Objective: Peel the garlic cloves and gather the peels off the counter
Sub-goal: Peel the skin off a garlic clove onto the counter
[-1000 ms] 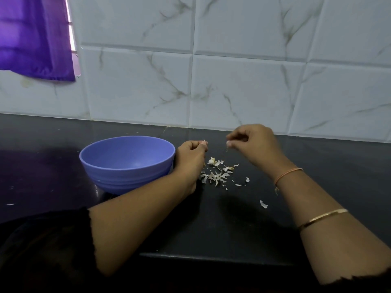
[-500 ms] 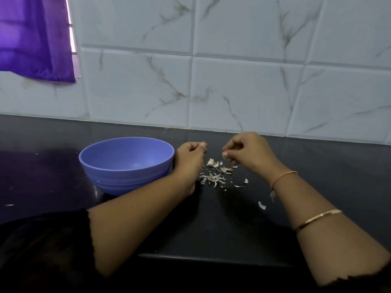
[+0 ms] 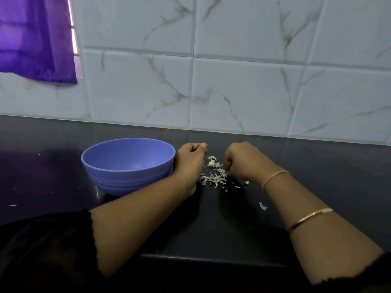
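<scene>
A pale scrap (image 3: 204, 143) is pinched in the curled fingertips of the left hand (image 3: 189, 163), just right of the blue bowl (image 3: 127, 178). The right hand (image 3: 246, 161) is curled, its fingertips set down on the garlic peels (image 3: 212, 177) heaped between both hands on the dark counter (image 3: 317, 166). Whether any peel is gripped cannot be told.

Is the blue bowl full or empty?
Empty, as far as it shows. The blue bowl stands upright on the counter, and its visible inside is bare; the near wall hides the very bottom.
</scene>
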`<state>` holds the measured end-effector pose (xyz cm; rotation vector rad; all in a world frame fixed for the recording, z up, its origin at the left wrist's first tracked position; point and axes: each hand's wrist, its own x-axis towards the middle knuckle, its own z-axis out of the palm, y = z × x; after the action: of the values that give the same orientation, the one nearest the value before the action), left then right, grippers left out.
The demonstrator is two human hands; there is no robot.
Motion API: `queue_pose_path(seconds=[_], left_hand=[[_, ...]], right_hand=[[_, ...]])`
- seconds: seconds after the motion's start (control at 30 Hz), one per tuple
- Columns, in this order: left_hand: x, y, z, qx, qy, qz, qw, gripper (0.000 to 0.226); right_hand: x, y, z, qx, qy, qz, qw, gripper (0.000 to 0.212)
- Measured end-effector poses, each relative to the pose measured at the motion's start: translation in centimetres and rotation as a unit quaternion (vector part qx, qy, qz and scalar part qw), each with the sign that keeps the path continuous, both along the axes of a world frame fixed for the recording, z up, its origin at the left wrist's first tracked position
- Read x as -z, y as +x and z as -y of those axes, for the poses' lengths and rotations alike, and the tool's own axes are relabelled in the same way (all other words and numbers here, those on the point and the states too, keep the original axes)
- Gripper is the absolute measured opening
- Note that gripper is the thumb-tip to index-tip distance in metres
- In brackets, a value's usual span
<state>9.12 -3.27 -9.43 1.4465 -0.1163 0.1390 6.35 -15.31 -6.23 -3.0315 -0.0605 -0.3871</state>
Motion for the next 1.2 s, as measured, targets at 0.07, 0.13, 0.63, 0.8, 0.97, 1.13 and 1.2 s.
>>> queue_pose_path(seconds=[0.07, 0.13, 0.63, 0.8, 0.97, 1.13, 1.2], left_hand=[[0.0, 0.0, 0.0, 0.002, -0.005, 0.000, 1.000, 0.013], [-0.1, 0.0, 0.0, 0.005, -0.004, 0.002, 1.000, 0.012], [-0.2, -0.9, 0.1, 0.106, 0.007, 0.047, 0.993, 0.012], [-0.4, -1.1, 0.1, 0.126, -0.010, 0.064, 0.990, 0.006], [-0.4, -1.0, -0.1, 0.105, -0.032, 0.074, 0.991, 0.004], [-0.4, -0.8, -0.2, 0.078, -0.020, 0.092, 0.992, 0.009], [-0.4, -0.8, -0.3, 0.065, -0.015, 0.100, 0.993, 0.009]], right_hand=[[0.1, 0.2, 0.4, -0.018, 0.136, 0.038, 0.990, 0.018], [-0.1, 0.0, 0.8, -0.053, 0.337, 0.063, 0.938, 0.017], [-0.5, -0.9, 0.3, -0.127, 0.517, 0.076, 0.843, 0.016], [-0.4, -0.9, 0.3, -0.137, 0.540, 0.077, 0.827, 0.012], [-0.4, -0.7, 0.3, -0.141, 0.549, 0.074, 0.820, 0.009], [-0.4, -0.5, 0.3, -0.123, 0.562, 0.073, 0.815, 0.009], [-0.5, -0.4, 0.3, -0.114, 0.570, 0.081, 0.810, 0.012]])
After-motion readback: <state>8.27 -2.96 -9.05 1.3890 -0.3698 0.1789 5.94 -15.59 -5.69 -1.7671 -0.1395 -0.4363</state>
